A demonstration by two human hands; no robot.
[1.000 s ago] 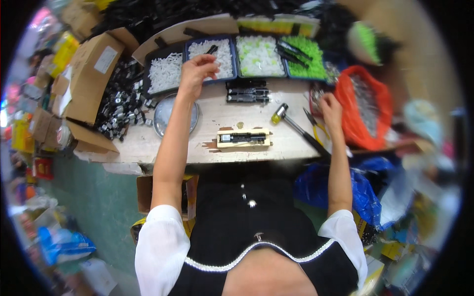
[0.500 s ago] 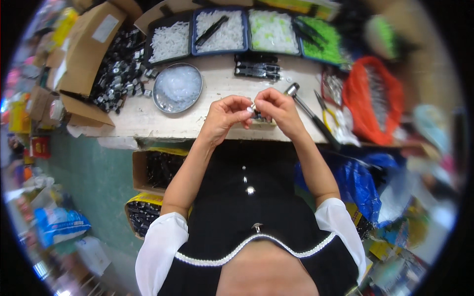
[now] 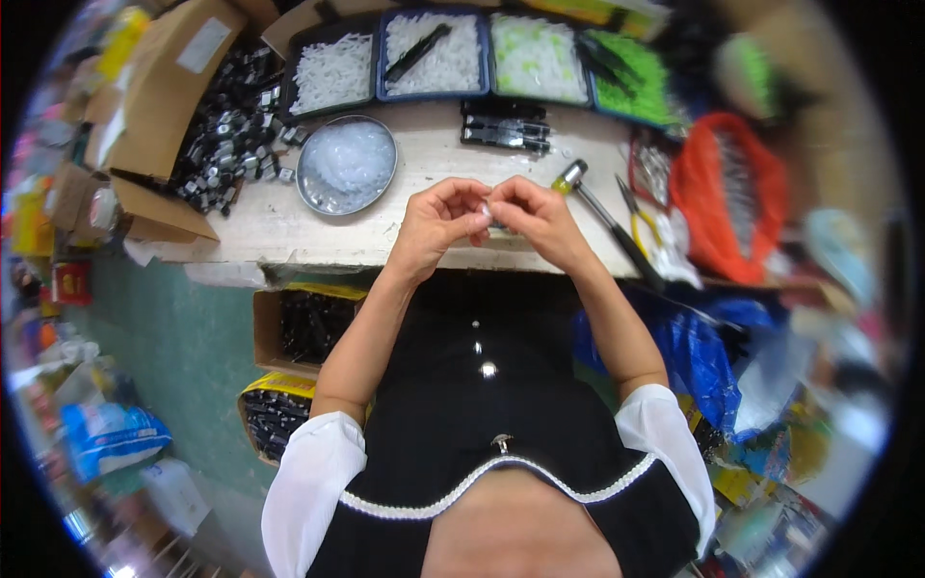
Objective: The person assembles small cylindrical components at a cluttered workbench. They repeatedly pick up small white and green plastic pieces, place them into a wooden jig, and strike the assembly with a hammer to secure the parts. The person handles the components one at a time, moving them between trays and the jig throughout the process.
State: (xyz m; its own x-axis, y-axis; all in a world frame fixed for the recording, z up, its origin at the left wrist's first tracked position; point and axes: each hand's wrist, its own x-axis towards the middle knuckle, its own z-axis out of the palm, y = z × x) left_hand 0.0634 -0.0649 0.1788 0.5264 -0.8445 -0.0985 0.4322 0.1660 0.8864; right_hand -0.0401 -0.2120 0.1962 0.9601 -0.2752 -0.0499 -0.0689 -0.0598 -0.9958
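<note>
Over the front of the white worktable (image 3: 318,241), my left hand (image 3: 438,223) and my right hand (image 3: 540,220) meet with fingertips pinched together. Between them shows a bit of a small white piece (image 3: 484,209); the fingers hide most of it, so its kind is unclear. Both hands are closed, and the fingertips touch or nearly touch. Just right of my right hand lies a hammer (image 3: 609,223) with a dark handle. Beyond my hands, several black oblong parts (image 3: 504,130) lie side by side. To the left stands a round metal dish (image 3: 332,204) of clear small pieces.
Along the back stand trays of white pieces (image 3: 332,72) and green pieces (image 3: 631,77). A cardboard box (image 3: 173,96) spills black-and-silver parts (image 3: 231,144) at left. Pliers with yellow handles (image 3: 641,217) and an orange bag (image 3: 689,183) lie at right. Open boxes (image 3: 275,332) sit below the table.
My right fingertips have drawn in closer to my left ones, covering more of the small piece. The view has shifted slightly; the things on the table stay in place.
</note>
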